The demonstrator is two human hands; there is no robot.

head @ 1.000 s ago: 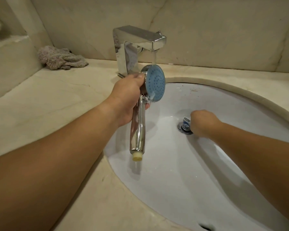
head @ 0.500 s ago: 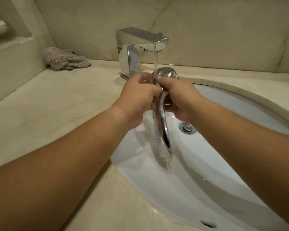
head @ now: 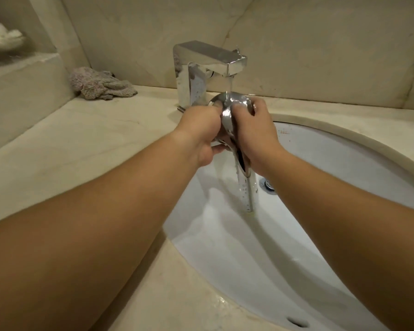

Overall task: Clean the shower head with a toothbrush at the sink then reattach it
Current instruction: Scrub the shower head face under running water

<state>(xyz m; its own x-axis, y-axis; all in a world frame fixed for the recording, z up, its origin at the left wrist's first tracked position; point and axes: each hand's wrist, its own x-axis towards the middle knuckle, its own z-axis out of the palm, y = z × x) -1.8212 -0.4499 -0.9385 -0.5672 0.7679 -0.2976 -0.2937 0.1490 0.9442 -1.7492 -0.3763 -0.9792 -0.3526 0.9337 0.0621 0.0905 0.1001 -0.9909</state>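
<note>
The job looks to be in its rinsing stage: water runs from the square chrome tap (head: 208, 68) onto the back of the shiny chrome hand-held shower head (head: 234, 102), which is held over the white oval sink basin (head: 344, 168). No toothbrush shows, so whether the scrubbing is finished cannot be told; reattaching is certainly still to come.

The left hand (head: 201, 130) curls its fingers (head: 216, 108) round the neck of the shower head, gripping it just below the round part. The right hand (head: 253, 132) wraps its fingers (head: 256, 107) over the wet domed back, pressed close against the metal, seemingly rubbing it. The handle hangs down beneath both sets of fingers, its end above the basin, near the chrome drain (head: 269, 185). Well away from the fingers, a crumpled grey cloth (head: 101, 86) lies on the beige marble desk (head: 69, 144).
</note>
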